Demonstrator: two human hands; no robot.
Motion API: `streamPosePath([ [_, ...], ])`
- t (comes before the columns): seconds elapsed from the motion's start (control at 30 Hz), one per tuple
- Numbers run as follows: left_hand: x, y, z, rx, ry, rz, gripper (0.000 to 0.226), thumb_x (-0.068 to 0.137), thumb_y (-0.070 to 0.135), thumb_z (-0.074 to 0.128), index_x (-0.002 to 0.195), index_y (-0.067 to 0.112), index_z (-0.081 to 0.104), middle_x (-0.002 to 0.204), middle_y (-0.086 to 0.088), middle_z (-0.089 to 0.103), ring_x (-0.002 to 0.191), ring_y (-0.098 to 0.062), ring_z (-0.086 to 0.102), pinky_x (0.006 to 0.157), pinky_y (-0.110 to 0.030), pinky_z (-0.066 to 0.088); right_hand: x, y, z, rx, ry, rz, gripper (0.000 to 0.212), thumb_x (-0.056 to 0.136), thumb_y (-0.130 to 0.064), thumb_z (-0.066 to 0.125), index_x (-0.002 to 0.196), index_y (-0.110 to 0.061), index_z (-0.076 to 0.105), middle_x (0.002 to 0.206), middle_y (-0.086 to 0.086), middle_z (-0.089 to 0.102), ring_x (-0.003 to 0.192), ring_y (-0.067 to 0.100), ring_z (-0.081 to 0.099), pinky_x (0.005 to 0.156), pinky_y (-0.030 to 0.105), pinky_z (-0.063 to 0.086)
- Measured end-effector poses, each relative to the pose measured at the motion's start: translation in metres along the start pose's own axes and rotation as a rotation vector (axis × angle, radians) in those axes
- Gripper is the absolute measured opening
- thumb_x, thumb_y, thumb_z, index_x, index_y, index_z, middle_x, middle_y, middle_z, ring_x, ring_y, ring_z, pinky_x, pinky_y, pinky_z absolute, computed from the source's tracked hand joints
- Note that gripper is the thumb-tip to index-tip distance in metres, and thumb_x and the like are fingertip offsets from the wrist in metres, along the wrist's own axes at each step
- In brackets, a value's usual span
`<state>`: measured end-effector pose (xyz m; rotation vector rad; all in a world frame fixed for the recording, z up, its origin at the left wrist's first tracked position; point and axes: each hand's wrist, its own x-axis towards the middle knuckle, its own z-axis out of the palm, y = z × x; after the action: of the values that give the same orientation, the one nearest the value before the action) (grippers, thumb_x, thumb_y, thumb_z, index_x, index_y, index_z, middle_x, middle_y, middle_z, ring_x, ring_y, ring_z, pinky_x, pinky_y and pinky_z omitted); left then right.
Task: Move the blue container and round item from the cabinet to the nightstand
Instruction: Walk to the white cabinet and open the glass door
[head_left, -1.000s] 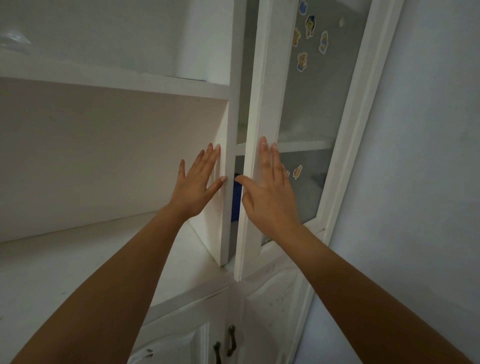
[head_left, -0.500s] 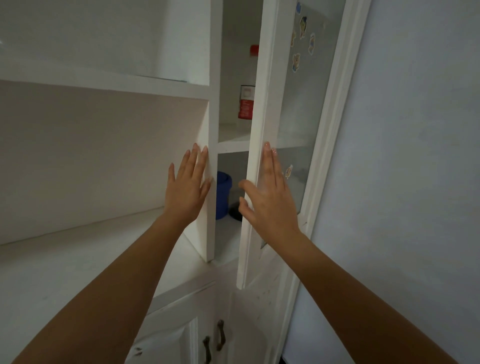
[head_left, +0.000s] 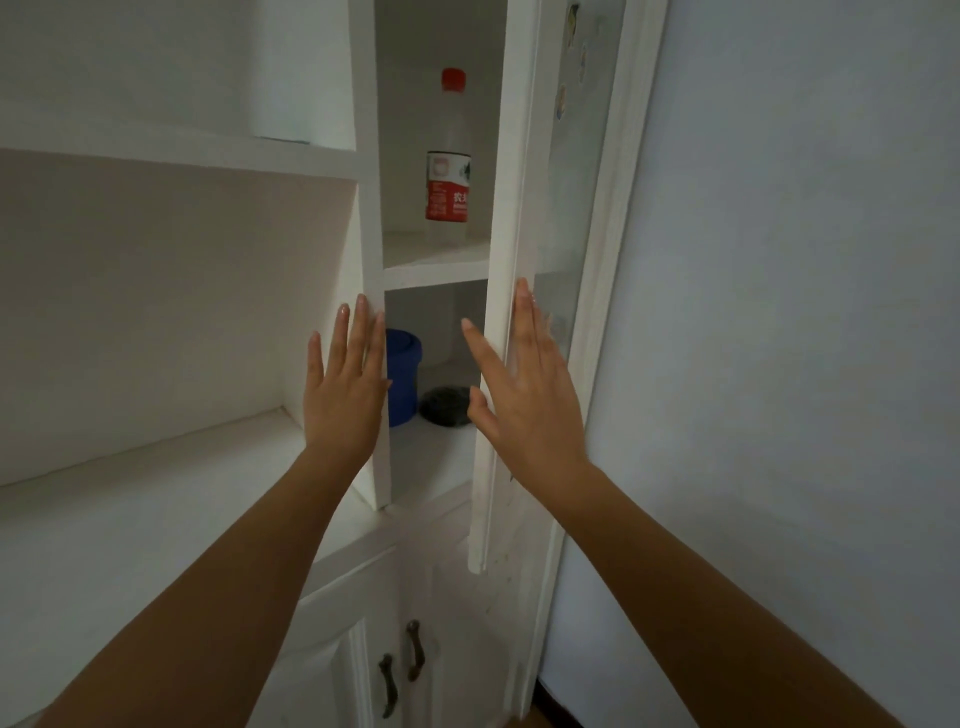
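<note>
A blue container (head_left: 404, 382) stands on the lower shelf inside the narrow white cabinet, partly hidden behind the cabinet's side panel. Just right of it lies a dark round item (head_left: 445, 408), part of it behind my right thumb. My left hand (head_left: 345, 382) lies flat, fingers spread, against the side panel (head_left: 371, 249). My right hand (head_left: 524, 384) is flat with fingers apart on the edge of the glass cabinet door (head_left: 506, 291), which stands ajar. Neither hand holds anything.
A clear bottle (head_left: 449, 156) with a red cap and red label stands on the upper shelf. Open white shelves (head_left: 156, 467) stretch to the left. Below are lower doors with two dark handles (head_left: 400, 667). A pale wall (head_left: 805, 312) is at the right.
The glass door has swung further open, so the gap widened and showed the bottle, the blue container and the round item. Both hands stayed flat on panel and door.
</note>
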<state>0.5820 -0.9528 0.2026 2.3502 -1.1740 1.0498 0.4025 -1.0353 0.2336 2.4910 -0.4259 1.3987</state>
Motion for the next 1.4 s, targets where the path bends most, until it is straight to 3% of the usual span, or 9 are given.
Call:
streamPosePath([
  [0.17, -0.002, 0.003, -0.001, -0.042, 0.002, -0.026, 0.079, 0.093, 0.028, 0.044, 0.14, 0.015, -0.018, 0.149, -0.006, -0.022, 0.139, -0.025, -0.017, 0.111, -0.046, -0.006, -0.008, 0.009, -0.01, -0.004, -0.006, 0.004, 0.069, 0.08, -0.015, 0.067, 0.139, -0.014, 0.033, 0.148, 0.029, 0.017, 0.138, 0.037, 0.017, 0.104, 0.052, 0.035],
  [0.43, -0.004, 0.014, 0.002, -0.121, 0.086, -0.068, 0.081, 0.088, 0.008, 0.054, 0.144, 0.013, -0.005, 0.155, -0.012, 0.0, 0.141, -0.027, -0.004, 0.111, -0.051, 0.004, -0.022, 0.024, -0.026, -0.028, 0.004, 0.021, 0.069, 0.083, -0.015, 0.063, 0.142, -0.014, 0.026, 0.148, 0.029, 0.017, 0.137, 0.037, 0.019, 0.103, 0.05, 0.037],
  [0.53, -0.006, 0.022, 0.003, -0.169, 0.119, -0.125, 0.088, 0.081, -0.008, 0.054, 0.144, 0.013, -0.004, 0.155, -0.012, 0.0, 0.141, -0.028, -0.004, 0.112, -0.048, -0.005, -0.028, 0.032, -0.034, -0.041, 0.01, 0.028, 0.071, 0.082, -0.018, 0.063, 0.141, -0.016, 0.023, 0.148, 0.028, 0.02, 0.136, 0.037, 0.024, 0.104, 0.048, 0.037],
  [0.63, -0.015, 0.041, 0.007, -0.26, 0.138, -0.041, 0.079, 0.081, -0.005, 0.056, 0.144, 0.01, 0.011, 0.154, -0.015, 0.009, 0.141, -0.031, 0.005, 0.111, -0.036, -0.016, -0.034, 0.043, -0.043, -0.006, 0.011, 0.028, 0.073, 0.082, -0.017, 0.063, 0.142, -0.016, 0.02, 0.149, 0.027, 0.017, 0.135, 0.036, 0.026, 0.101, 0.049, 0.04],
  [0.77, -0.041, 0.088, 0.028, -0.422, -0.045, 0.173, 0.077, 0.081, 0.0, 0.059, 0.143, 0.016, 0.017, 0.152, -0.013, 0.018, 0.141, -0.028, 0.007, 0.114, -0.045, 0.0, -0.041, 0.057, -0.055, 0.008, -0.02, 0.034, 0.076, 0.083, -0.02, 0.06, 0.143, -0.017, 0.014, 0.151, 0.021, 0.007, 0.135, 0.035, 0.026, 0.101, 0.05, 0.039],
  [0.87, -0.056, 0.126, 0.038, -0.55, -0.242, 0.285, 0.076, 0.089, 0.012, 0.054, 0.139, 0.024, -0.001, 0.153, -0.003, 0.008, 0.139, -0.02, 0.0, 0.114, -0.049, 0.006, -0.046, 0.068, -0.065, 0.032, -0.037, 0.046, 0.069, 0.086, -0.03, 0.046, 0.143, -0.015, 0.011, 0.151, 0.02, 0.007, 0.137, 0.034, 0.021, 0.104, 0.052, 0.035],
  [0.97, -0.061, 0.158, 0.044, -0.669, -0.398, 0.345, 0.069, 0.096, 0.02, 0.041, 0.132, 0.029, -0.017, 0.155, 0.003, 0.002, 0.141, -0.013, -0.003, 0.114, -0.038, -0.001, -0.052, 0.081, -0.074, 0.048, -0.051, 0.06, 0.072, 0.085, -0.028, 0.051, 0.143, -0.012, 0.01, 0.151, 0.017, 0.005, 0.137, 0.034, 0.023, 0.105, 0.051, 0.034],
  [1.17, -0.063, 0.198, 0.039, -0.788, -0.417, 0.326, 0.074, 0.095, 0.013, 0.041, 0.128, 0.025, -0.023, 0.155, 0.002, 0.008, 0.142, -0.012, 0.003, 0.113, -0.03, -0.003, -0.063, 0.103, -0.09, 0.042, -0.073, 0.069, 0.075, 0.085, -0.023, 0.056, 0.142, -0.01, 0.008, 0.149, 0.012, 0.0, 0.133, 0.036, 0.03, 0.101, 0.052, 0.038],
  [1.4, -0.063, 0.216, 0.048, -0.836, -0.419, 0.374, 0.075, 0.093, 0.014, 0.046, 0.138, 0.027, -0.013, 0.155, 0.002, 0.01, 0.136, -0.005, 0.0, 0.115, -0.038, 0.003, -0.072, 0.122, -0.106, 0.01, -0.109, 0.112, 0.075, 0.084, -0.019, 0.052, 0.142, -0.009, 0.007, 0.15, 0.026, 0.007, 0.122, 0.037, 0.043, 0.098, 0.049, 0.042],
])
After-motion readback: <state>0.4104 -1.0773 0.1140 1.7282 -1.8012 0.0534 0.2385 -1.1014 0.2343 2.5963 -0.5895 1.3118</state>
